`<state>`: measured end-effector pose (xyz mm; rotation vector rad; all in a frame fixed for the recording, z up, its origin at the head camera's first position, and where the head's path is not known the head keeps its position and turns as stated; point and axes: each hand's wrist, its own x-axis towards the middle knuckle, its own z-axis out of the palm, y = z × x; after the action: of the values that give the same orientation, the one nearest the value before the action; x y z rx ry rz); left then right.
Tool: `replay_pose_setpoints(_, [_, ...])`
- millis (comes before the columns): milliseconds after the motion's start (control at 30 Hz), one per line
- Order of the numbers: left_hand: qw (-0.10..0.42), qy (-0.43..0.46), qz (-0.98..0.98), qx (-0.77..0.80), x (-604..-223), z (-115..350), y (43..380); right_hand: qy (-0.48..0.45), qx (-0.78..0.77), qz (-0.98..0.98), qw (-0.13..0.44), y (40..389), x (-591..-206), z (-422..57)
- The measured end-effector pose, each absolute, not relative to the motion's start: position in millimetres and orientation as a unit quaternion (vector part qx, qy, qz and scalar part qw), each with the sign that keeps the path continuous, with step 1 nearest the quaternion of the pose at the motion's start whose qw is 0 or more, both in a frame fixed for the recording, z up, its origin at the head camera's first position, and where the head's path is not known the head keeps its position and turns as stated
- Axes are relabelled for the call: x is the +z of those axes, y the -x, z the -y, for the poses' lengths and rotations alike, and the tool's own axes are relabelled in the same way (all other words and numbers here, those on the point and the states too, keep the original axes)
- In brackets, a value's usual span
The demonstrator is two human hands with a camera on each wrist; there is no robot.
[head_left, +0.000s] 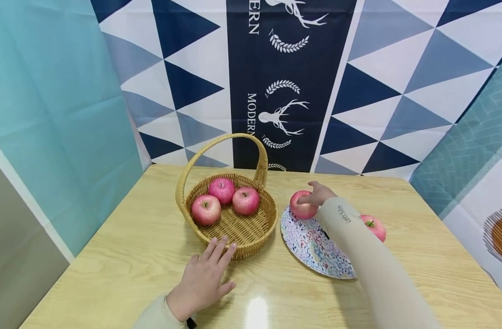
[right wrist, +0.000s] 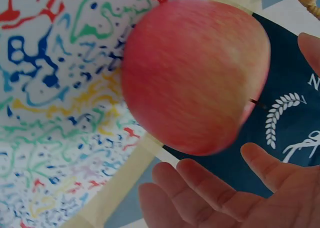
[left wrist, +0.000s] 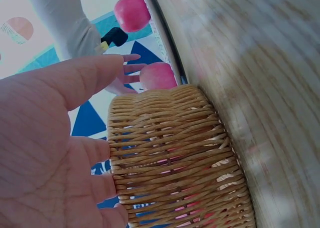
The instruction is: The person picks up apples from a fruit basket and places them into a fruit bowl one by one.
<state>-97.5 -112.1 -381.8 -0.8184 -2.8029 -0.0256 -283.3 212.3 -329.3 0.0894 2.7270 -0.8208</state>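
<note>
My left hand [head_left: 201, 281] has its fingers extended, the fingertips at the near rim of a woven wicker basket [head_left: 251, 249]. In the left wrist view those fingertips touch the edge of the basket [left wrist: 170, 153]. Inside it lie three pink-red apples, one at the back [head_left: 221, 188]. My right hand [head_left: 318, 194] reaches over a red apple [head_left: 302, 212] at the far left edge of a round, colourfully patterned plate [head_left: 302, 240]. In the right wrist view, a gap shows between the spread fingers [right wrist: 210, 188] and the apple [right wrist: 195, 78].
Another apple [head_left: 376, 227] sits at the plate's right side, partly behind my right forearm. The basket's tall arched handle [head_left: 218, 142] rises above its bowl. Everything stands on a light wooden table [head_left: 123, 256], with a patterned cloth [head_left: 284, 68] hanging behind.
</note>
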Motion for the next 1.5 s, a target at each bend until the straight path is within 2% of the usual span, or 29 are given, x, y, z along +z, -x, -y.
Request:
replay_pose_setpoints(133, [0.119,0.285,0.951,-0.002,-380.6,111.8,100.6,-0.004,-0.268,-0.954,0.137,279.5,-317.5,-210.8])
replay_pose_setpoints(400, [0.088,0.281,0.956,-0.016,-379.9,110.9,100.5,0.036,-0.238,-0.961,0.132,278.7,-304.9,-201.2])
replay_pose_setpoints(567, [0.104,0.274,0.956,-0.015,-381.3,111.9,100.5,0.046,-0.229,-0.964,0.127,281.7,-299.9,-189.3])
replay_pose_setpoints(700, [0.106,0.276,0.955,-0.016,-381.3,112.6,101.2,0.039,-0.225,-0.965,0.129,281.4,-296.2,-175.0])
replay_pose_setpoints(967, [0.079,0.277,0.957,-0.040,-382.2,112.5,100.9,0.052,-0.202,-0.971,0.114,278.8,-288.1,-138.9])
replay_pose_setpoints(1200, [0.089,0.282,0.955,-0.037,-381.3,112.0,101.6,0.117,-0.188,-0.968,0.114,282.8,-284.2,-118.9])
replay_pose_setpoints(1500, [0.076,0.276,0.958,-0.034,-379.7,110.1,99.6,0.156,-0.159,-0.966,0.128,278.9,-274.7,-93.0])
